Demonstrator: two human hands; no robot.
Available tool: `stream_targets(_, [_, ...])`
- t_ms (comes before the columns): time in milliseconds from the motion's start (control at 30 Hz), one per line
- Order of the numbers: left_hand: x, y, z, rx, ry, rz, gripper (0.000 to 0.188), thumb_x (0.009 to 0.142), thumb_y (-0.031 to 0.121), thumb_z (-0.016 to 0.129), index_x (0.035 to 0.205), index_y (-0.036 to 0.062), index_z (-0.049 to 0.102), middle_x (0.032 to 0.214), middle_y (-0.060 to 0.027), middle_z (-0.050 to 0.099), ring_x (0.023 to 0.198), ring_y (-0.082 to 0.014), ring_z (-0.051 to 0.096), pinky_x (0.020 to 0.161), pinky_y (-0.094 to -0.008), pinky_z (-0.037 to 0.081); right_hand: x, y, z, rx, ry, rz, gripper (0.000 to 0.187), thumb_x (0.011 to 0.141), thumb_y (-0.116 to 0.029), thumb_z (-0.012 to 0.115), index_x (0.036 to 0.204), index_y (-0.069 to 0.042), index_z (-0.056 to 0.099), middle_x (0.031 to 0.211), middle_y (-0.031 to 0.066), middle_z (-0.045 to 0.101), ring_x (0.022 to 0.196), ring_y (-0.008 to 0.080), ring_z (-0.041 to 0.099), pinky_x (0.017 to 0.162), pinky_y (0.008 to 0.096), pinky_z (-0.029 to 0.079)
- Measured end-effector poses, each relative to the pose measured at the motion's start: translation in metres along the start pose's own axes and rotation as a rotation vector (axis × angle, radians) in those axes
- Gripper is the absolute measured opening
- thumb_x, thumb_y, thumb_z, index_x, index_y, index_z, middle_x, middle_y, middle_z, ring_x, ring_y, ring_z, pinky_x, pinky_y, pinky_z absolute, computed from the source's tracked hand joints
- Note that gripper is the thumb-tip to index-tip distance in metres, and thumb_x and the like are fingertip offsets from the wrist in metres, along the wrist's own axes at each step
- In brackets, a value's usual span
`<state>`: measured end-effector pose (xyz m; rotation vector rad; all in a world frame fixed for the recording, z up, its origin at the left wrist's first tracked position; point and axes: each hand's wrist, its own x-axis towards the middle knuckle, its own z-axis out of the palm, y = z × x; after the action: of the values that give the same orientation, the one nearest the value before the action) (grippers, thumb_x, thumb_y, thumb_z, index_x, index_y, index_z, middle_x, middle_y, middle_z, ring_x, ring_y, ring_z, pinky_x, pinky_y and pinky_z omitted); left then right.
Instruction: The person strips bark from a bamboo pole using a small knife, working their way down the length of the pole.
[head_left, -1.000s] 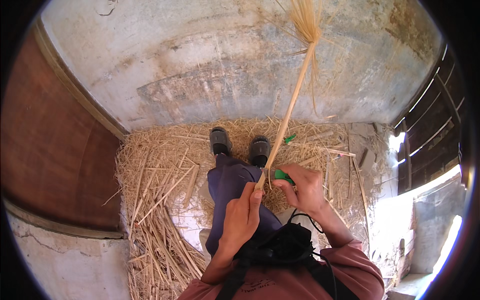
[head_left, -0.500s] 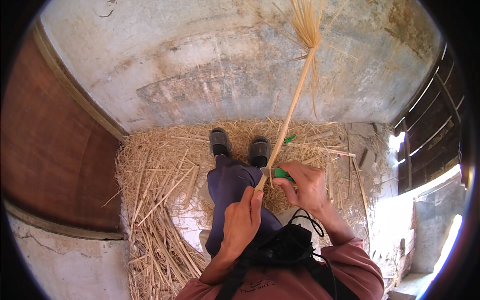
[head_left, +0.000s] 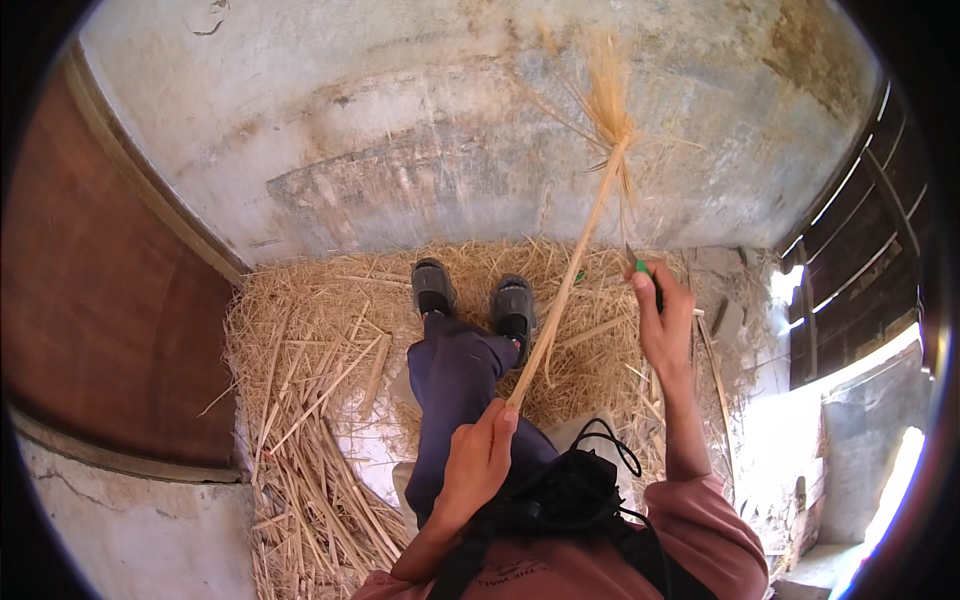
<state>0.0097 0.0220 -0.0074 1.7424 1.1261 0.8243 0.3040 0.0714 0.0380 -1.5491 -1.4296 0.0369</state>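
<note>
My left hand point(head_left: 478, 462) is closed round the near end of a long pale bamboo strip point(head_left: 568, 290). The strip slants away from me, up and to the right, across my lap. At its far end a bushy tuft of thin curled shavings point(head_left: 608, 100) fans out in front of the wall. To the right of the strip, my right hand point(head_left: 666, 322) is closed on a small knife point(head_left: 641, 267) with a green and dark handle. Its short blade points away from me, apart from the strip and close to thin strands hanging from the tuft.
Shavings point(head_left: 600, 370) cover the floor round my sandalled feet. A pile of split strips point(head_left: 320, 480) lies at the left. A small green object point(head_left: 580, 275) rests behind the strip. The stained wall point(head_left: 400, 130) stands ahead, a brown panel point(head_left: 120, 280) left, dark slats point(head_left: 860, 250) right.
My right hand with the knife has moved away from me and to the right, off the near part of the strip. The tufted end has dropped lower in view. The left hand keeps its hold.
</note>
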Motion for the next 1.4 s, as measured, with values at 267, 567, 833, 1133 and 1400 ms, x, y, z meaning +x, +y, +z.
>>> stream_targets(267, [0.009, -0.002, -0.009, -0.215, -0.022, -0.026, 0.041, 0.12, 0.03, 0.041, 0.093, 0.0027, 0.056, 0.063, -0.0075, 0.052, 0.053, -0.0215, 0.056, 0.057, -0.0372, 0.043, -0.043, -0.032, 0.011, 0.092, -0.219, -0.2, 0.024, 0.099, -0.019, 0.078, 0.113, 0.0, 0.072, 0.096, 0.0139, 0.074, 0.077, 0.0323, 0.074, 0.068, 0.0389, 0.058])
stream_targets(567, [0.003, 0.004, -0.007, -0.039, 0.001, -0.002, 0.034, 0.118, 0.027, 0.046, 0.096, 0.0016, 0.053, 0.066, -0.0212, 0.053, 0.062, -0.0456, 0.061, 0.057, -0.0507, 0.043, -0.04, -0.047, 0.019, 0.019, -0.271, -0.348, 0.029, 0.096, -0.026, 0.082, 0.11, -0.003, 0.072, 0.094, 0.0121, 0.075, 0.074, 0.0321, 0.075, 0.063, 0.0398, 0.057])
stream_targets(833, [-0.006, 0.007, -0.009, 0.035, 0.001, -0.016, 0.031, 0.117, 0.026, 0.048, 0.099, 0.0022, 0.053, 0.067, -0.0252, 0.053, 0.065, -0.0514, 0.06, 0.057, -0.0553, 0.041, -0.016, -0.035, 0.018, -0.039, -0.084, -0.297, 0.026, 0.098, -0.025, 0.08, 0.111, -0.002, 0.073, 0.093, 0.0137, 0.075, 0.074, 0.0344, 0.074, 0.063, 0.0401, 0.057])
stream_targets(1133, [-0.011, 0.008, -0.011, 0.111, 0.006, -0.024, 0.029, 0.117, 0.026, 0.048, 0.101, 0.0025, 0.055, 0.066, -0.0266, 0.056, 0.065, -0.0512, 0.062, 0.057, -0.0567, 0.043, 0.002, -0.034, 0.006, -0.088, -0.173, -0.302, 0.024, 0.1, -0.024, 0.077, 0.109, -0.002, 0.074, 0.09, 0.0141, 0.075, 0.074, 0.034, 0.075, 0.064, 0.0409, 0.057])
stream_targets(1400, [-0.02, 0.009, -0.008, 0.12, -0.022, -0.069, 0.032, 0.116, 0.024, 0.049, 0.096, 0.001, 0.054, 0.068, -0.0252, 0.053, 0.065, -0.0518, 0.058, 0.057, -0.053, 0.039, 0.029, -0.02, -0.006, -0.167, -0.122, -0.173, 0.023, 0.103, -0.028, 0.073, 0.109, -0.005, 0.075, 0.087, 0.0152, 0.075, 0.073, 0.0332, 0.074, 0.068, 0.0408, 0.056])
